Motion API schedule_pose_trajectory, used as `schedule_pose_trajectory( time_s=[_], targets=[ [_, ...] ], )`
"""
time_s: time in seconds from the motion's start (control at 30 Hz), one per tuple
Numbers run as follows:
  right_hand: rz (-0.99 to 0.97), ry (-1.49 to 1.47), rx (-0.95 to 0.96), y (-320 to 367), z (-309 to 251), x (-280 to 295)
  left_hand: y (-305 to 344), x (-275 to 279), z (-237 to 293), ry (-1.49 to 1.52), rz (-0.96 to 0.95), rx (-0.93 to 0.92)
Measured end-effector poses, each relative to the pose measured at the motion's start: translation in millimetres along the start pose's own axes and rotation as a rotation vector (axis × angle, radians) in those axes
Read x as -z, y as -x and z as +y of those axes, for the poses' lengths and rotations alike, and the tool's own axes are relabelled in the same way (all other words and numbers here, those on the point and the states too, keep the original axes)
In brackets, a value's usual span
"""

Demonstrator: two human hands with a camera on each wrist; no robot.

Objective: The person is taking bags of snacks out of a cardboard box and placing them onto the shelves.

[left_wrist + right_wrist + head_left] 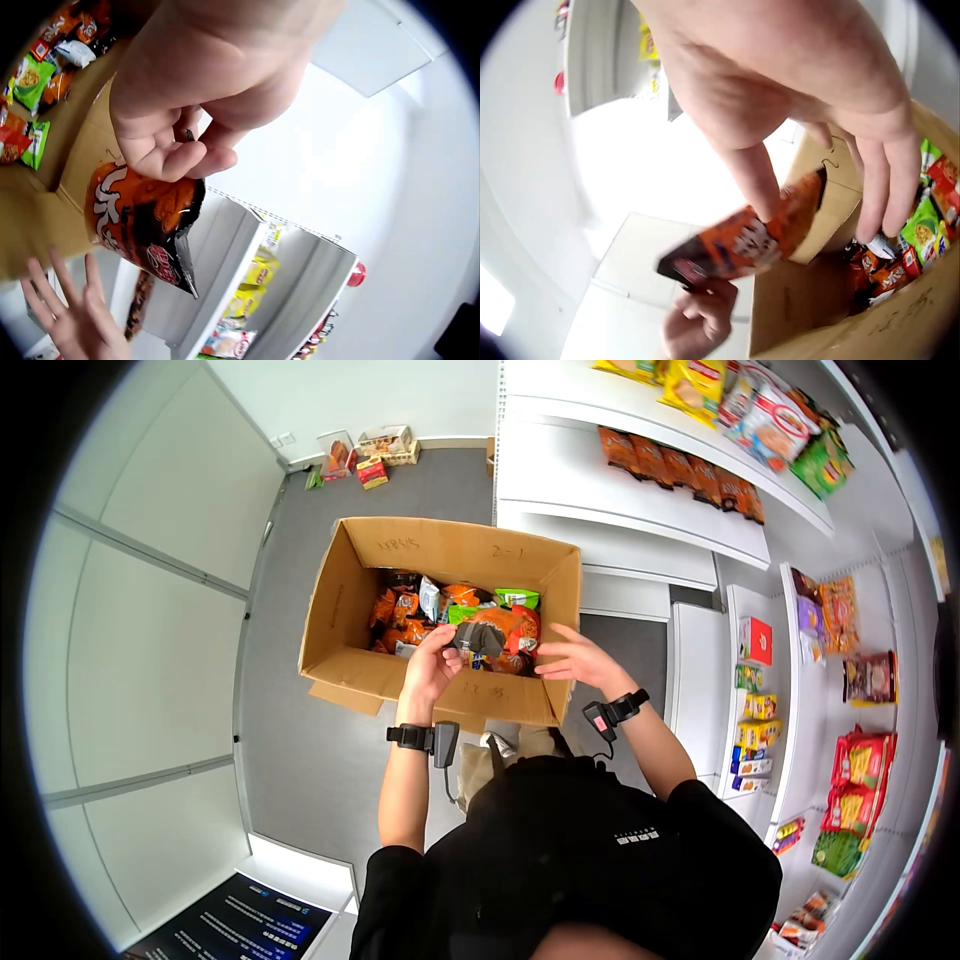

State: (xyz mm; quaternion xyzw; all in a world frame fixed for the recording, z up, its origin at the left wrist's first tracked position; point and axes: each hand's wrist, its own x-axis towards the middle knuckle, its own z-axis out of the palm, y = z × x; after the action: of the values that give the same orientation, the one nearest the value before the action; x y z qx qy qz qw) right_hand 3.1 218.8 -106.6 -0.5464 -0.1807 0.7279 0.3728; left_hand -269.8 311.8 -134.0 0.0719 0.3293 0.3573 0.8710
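Note:
My left hand (433, 665) pinches an orange-and-black snack bag (142, 214) by one end, above the open cardboard box (455, 545). White lettering and a picture show on its front. To the right, over the box's near right edge, my right hand (582, 662) has its fingers spread and holds nothing. In the right wrist view its fingers (900, 180) overlap the scene close to the bag. Inside the box lie several snack bags (889, 277), mostly orange, with some green, red and white ones.
White shelves (620, 485) on the right hold a row of orange bags (680, 470) and yellow bags (693, 388). More packets stand on the far-right shelves. Small boxes (388, 445) sit on the floor by the back wall. White panels (140, 630) line the left side.

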Motion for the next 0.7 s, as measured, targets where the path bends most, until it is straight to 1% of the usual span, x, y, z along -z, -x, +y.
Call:
schedule_pose_trajectory(
  time_s=[0.07, 0.1, 0.2, 0.27, 0.33, 0.4, 0.43, 0.47, 0.5, 0.53, 0.57, 0.6, 0.67, 0.7],
  targets=[
    [0.073, 0.331, 0.143, 17.5, 11.3, -18.4, 25.3, -15.9, -10.7, 0.044, -0.111, 0.041],
    [0.06, 0.336, 0.249, 35.5, 5.8, -32.3, 36.9, -23.2, -16.9, 0.069, -0.148, 0.053],
    [0.126, 0.304, 0.622, 38.1, 26.5, -22.8, 62.5, -45.7, -29.9, 0.118, -0.213, 0.083],
    [0.259, 0.546, 0.749, 36.3, 37.2, -2.6, 70.7, -54.2, -38.6, 0.156, -0.257, 0.141],
    [0.28, 0.641, 0.744, 56.3, 34.4, 7.8, 77.3, -66.6, -49.7, 0.155, -0.248, 0.173],
    [0.18, 0.588, 0.63, 81.1, 31.2, 20.2, 77.5, -78.4, -60.0, 0.157, -0.256, 0.221],
    [0.175, 0.403, 0.73, 83.4, 40.1, 27.8, 73.1, -83.6, -64.6, 0.161, -0.27, 0.255],
    [0.192, 0.463, 0.679, 91.1, 41.9, 38.1, 69.1, -89.6, -69.5, 0.168, -0.284, 0.29],
    [0.209, 0.524, 0.625, 100.7, 43.0, 51.7, 66.1, -98.0, -77.5, 0.09, -0.211, 0.253],
    [0.228, 0.584, 0.566, 110.6, 45.4, 66.0, 61.3, -104.5, -90.1, -0.042, -0.149, 0.152],
    [0.206, 0.427, 0.584, 116.8, 52.4, 77.1, 57.9, -111.4, -104.3, -0.162, -0.102, 0.113],
    [0.216, 0.329, 0.52, 129.4, 55.5, 88.5, 55.5, -121.1, -119.1, -0.282, -0.055, 0.072],
    [0.239, 0.133, 0.394, 156.2, 58.6, 117.4, 46.2, -136.3, -153.5, -0.41, -0.013, 0.152],
    [0.28, 0.124, 0.353, 168.3, 63.2, 135.0, 37.4, -143.5, -175.0, -0.418, -0.042, 0.155]
  ],
)
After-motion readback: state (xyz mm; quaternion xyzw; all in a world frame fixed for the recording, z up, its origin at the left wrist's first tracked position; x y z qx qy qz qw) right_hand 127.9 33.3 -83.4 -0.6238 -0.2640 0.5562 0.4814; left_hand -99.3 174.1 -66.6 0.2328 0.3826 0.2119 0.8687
